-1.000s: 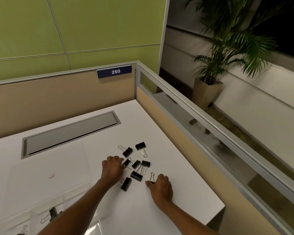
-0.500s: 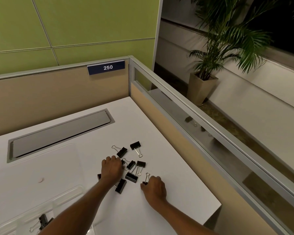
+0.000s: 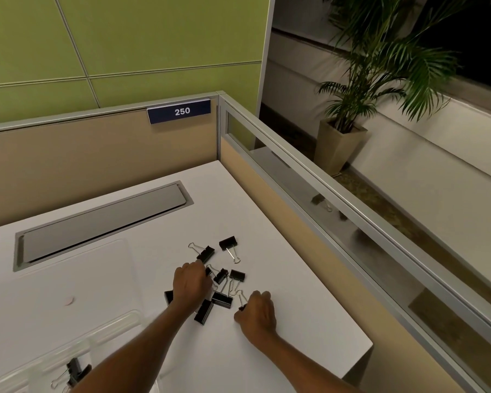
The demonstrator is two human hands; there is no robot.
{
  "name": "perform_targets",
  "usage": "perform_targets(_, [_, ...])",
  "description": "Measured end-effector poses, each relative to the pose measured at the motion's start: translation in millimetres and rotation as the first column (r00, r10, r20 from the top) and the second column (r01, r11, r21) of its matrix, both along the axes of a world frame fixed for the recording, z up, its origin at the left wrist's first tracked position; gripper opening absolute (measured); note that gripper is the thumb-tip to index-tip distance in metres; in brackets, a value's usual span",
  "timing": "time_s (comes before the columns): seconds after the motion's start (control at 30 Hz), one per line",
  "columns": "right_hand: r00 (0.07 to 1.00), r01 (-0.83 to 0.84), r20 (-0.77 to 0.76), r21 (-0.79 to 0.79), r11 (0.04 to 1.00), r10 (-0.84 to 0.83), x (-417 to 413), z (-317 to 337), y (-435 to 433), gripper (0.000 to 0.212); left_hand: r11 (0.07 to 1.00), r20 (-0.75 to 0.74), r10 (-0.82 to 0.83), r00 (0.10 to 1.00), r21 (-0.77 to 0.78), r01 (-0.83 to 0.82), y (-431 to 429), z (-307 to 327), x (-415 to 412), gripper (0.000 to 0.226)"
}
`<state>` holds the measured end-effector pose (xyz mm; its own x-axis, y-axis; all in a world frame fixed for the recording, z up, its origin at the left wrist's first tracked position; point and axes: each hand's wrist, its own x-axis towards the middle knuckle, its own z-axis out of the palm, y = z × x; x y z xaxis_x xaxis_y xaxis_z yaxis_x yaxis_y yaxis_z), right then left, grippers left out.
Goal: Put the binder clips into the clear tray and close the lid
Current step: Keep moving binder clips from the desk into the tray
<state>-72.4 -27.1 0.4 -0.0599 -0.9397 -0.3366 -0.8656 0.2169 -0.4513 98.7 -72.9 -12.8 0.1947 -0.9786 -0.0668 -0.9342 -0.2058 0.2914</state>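
Several black binder clips [image 3: 228, 244] lie scattered on the white desk [image 3: 281, 336]. My left hand [image 3: 192, 285] sits knuckles-up on the pile, its fingers curled round a clip [image 3: 209, 270] at its fingertips; another clip [image 3: 168, 296] pokes out by its wrist. My right hand [image 3: 257, 313] pinches a clip [image 3: 241, 298] whose wire handle sticks up beyond the fingers. The clear tray [image 3: 119, 319] stands at the lower left with a clip [image 3: 74, 370] inside. Its clear lid [image 3: 68, 268] lies open and flat behind it.
A grey cable flap [image 3: 102, 225] is set into the desk at the back. Partition walls [image 3: 267, 211] bound the desk at the back and right. The desk's front right corner [image 3: 369, 346] is near my right hand. A potted palm [image 3: 340, 143] stands beyond the glass.
My left hand has shifted slightly on the pile, uncovering a clip by its wrist. My right hand keeps its pinch in the same place. The view has tilted a little.
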Motion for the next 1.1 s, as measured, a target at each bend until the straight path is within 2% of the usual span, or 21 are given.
perform_targets(0.1, [0.999,0.042,0.026,-0.001,0.999,-0.041,0.2,-1.3,-2.4,0.036,0.992,-0.214,0.101,0.972,-0.058,-0.116,-2.3,-0.6,1.8,0.013])
perform_targets(0.2, [0.996,0.065,0.066,0.018,0.998,-0.066,-0.6,-0.6,-5.0,0.037,0.969,-0.409,0.183,0.894,-0.080,-0.235,-1.7,2.3,2.4,0.025])
perform_targets(0.3, [0.993,0.050,0.108,0.042,0.998,-0.054,-1.7,-1.9,-8.4,0.034,0.946,-0.524,0.251,0.814,-0.045,-0.320,-2.1,9.4,2.9,0.027])
perform_targets(0.43, [0.984,0.061,0.163,0.044,0.997,-0.068,-3.8,0.4,-14.4,0.034,0.923,-0.650,0.287,0.704,-0.011,-0.386,3.9,21.9,7.6,0.013])
perform_targets(0.53, [0.974,0.075,0.214,0.024,0.997,-0.078,-0.8,4.9,-21.1,0.025,0.916,-0.704,0.262,0.660,-0.034,-0.401,13.9,32.6,14.3,0.010])
perform_targets(0.63, [0.935,0.134,0.321,0.068,0.989,-0.148,9.5,13.8,-22.4,0.015,0.913,-0.734,0.260,0.627,-0.024,-0.406,27.4,42.7,24.1,0.013])
perform_targets(0.8, [0.794,0.154,0.566,0.164,0.974,-0.221,36.0,34.9,-13.7,0.019,0.902,-0.767,0.260,0.587,-0.023,-0.430,57.5,59.8,46.0,0.012])
perform_targets(0.9, [0.726,0.117,0.651,0.205,0.972,-0.224,55.6,43.4,-3.8,0.021,0.897,-0.766,0.266,0.585,-0.026,-0.442,79.6,67.8,61.6,0.012])
perform_targets(1.1, [0.740,-0.028,0.666,0.164,0.986,-0.090,96.6,59.5,23.4,0.007,0.883,-0.733,0.302,0.609,-0.024,-0.468,132.6,78.0,96.9,0.012])
